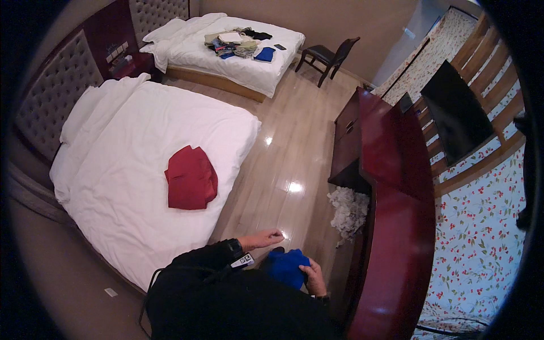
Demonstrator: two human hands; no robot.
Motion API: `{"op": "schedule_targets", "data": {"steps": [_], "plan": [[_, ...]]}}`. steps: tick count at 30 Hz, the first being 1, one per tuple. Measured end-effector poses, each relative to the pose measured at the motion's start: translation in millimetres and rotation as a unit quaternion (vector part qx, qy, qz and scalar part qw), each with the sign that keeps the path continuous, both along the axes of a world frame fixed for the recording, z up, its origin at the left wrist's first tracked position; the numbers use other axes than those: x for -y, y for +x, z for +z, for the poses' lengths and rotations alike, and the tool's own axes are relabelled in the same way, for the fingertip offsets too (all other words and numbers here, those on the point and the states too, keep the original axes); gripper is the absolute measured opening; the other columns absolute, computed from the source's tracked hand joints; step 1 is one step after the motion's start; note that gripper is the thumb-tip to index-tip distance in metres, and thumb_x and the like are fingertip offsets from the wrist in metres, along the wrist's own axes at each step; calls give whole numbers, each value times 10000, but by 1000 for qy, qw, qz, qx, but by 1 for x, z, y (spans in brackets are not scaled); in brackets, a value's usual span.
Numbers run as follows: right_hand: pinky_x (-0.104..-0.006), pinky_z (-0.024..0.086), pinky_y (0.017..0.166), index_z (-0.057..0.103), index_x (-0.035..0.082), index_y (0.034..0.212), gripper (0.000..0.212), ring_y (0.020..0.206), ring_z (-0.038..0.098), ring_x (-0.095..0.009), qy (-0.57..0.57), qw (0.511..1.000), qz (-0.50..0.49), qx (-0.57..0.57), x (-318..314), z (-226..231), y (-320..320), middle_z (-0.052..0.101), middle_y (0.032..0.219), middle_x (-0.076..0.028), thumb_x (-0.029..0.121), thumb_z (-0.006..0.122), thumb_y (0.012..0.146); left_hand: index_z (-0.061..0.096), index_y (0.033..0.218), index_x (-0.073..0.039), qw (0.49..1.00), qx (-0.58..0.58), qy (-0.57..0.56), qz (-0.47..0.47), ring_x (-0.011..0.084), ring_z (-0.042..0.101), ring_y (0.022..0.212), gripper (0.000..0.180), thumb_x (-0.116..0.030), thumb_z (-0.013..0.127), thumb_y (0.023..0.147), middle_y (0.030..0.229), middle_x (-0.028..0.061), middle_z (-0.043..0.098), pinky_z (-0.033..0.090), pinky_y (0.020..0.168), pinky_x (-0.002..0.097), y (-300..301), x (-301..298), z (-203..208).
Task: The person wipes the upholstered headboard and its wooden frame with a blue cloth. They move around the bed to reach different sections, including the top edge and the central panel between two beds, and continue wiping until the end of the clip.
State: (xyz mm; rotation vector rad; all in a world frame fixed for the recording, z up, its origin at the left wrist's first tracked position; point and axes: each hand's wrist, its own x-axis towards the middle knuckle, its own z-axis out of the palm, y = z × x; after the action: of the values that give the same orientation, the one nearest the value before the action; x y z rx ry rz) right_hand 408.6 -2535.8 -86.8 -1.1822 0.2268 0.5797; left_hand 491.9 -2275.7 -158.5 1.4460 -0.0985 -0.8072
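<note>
A bundle of bright blue cloth (288, 267) hangs in front of my body, low in the head view. My right hand (314, 276) grips its right side, thumb on top. Just beyond the cloth's upper left, my left hand (262, 239) reaches out over the floor with its fingers stretched and nothing in them. It looks apart from the cloth. On the near bed's white cover (124, 164) lies a folded dark red garment (191, 180), ahead and to the left of my left hand. Whether the blue cloth is a garment I cannot tell.
A dark red desk (399, 238) runs along my right, with a whitish crumpled heap (347, 211) beneath it. The far bed (283, 37) carries a pile of folded clothes (231, 45). Near it stands a black chair (328, 58). A dark screen (457, 110) hangs above the desk.
</note>
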Motion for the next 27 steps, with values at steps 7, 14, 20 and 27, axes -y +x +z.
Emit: {"op": "schedule_targets", "data": {"steps": [7,14,20,27], "plan": [[-276,508,900,594,-2,1289,391,987,638,-131,26,986,166,-6,66,3,144,673,1143,-54,121,655,922,541,1369,-49,987,84,-62,-118,190,520,1226,458,-389,453,1074,1296,89,594,383,1090,343,113,111,34],[-277,526,796,625,-1,1158,278,862,636,-131,-70,976,204,26,110,7,258,676,1002,-58,108,672,907,637,1253,-7,992,-42,-53,-110,145,612,1010,472,-412,586,1016,1110,39,684,485,939,311,164,116,36],[-283,515,771,610,46,994,123,792,605,-136,-73,990,99,-62,118,-20,345,636,875,-28,59,663,884,665,1080,-8,987,95,3,-128,135,590,901,334,-297,713,919,939,36,676,482,831,331,232,100,-31],[-283,492,755,598,18,1019,125,788,581,-131,-187,979,80,28,140,-3,474,636,912,-46,123,628,960,646,1010,-16,988,151,40,-8,180,582,838,261,-159,663,793,882,69,645,478,745,377,393,117,-51]]}}
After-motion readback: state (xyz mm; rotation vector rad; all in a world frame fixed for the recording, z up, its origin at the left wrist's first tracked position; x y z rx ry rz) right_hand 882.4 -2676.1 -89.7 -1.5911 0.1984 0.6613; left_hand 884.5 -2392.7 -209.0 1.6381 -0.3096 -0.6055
